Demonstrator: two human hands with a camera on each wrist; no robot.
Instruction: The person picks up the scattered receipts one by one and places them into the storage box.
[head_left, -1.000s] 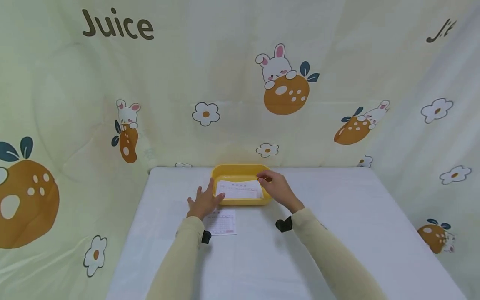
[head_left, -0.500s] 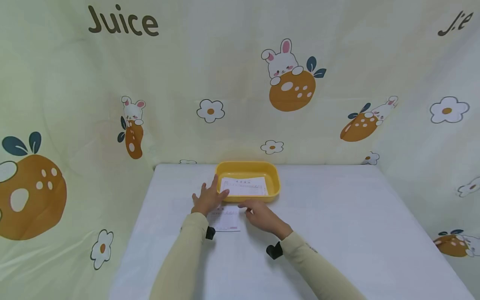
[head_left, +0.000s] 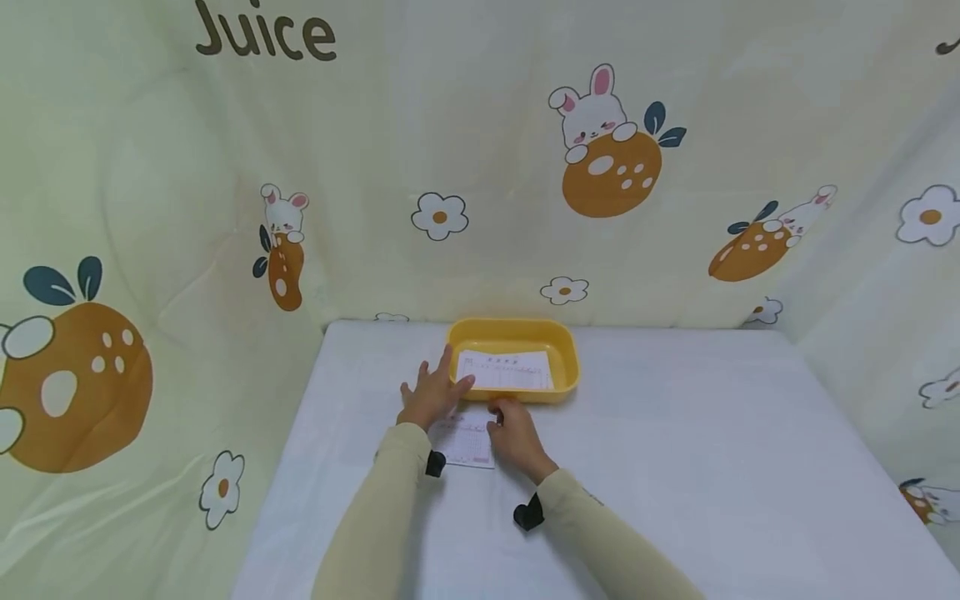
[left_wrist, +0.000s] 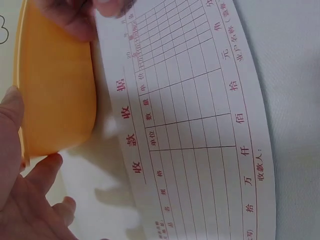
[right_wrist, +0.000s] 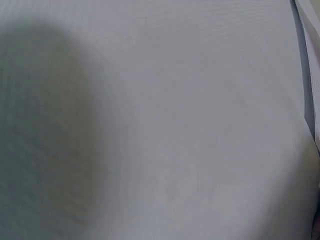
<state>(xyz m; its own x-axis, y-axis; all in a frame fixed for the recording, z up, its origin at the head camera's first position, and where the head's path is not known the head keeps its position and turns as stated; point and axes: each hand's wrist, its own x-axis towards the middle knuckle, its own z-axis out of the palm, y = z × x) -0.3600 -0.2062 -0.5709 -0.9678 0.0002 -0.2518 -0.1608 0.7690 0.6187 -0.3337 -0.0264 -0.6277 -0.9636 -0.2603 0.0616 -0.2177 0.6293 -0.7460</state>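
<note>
A printed receipt pad (head_left: pixel 468 442) lies on the table in front of a yellow tray (head_left: pixel 566 392); its red grid and characters fill much of the left wrist view. My left hand (head_left: pixel 431 396), fingers spread, rests at the tray's front left corner, its thumb over the rim. My right hand (head_left: pixel 517 437) has curled fingers at the pad's upper right corner. Its fingertips (left_wrist: pixel 107 6) overlap that corner at the top of the left wrist view, pinching the paper there. The right wrist view is mostly white cloth, with the pad's edge (right_wrist: pixel 307 75) at the far right.
Loose receipts (head_left: pixel 510 371) lie inside the tray. The white-covered table (head_left: pixel 675 467) reaches back to a patterned curtain (head_left: pixel 495 150). A blurred dark shape (right_wrist: pixel 45 135) covers the left of the right wrist view.
My right hand has left the receipts in the tray and come down and left to the pad's corner. My left hand has stayed at the tray. The head view has shifted slightly.
</note>
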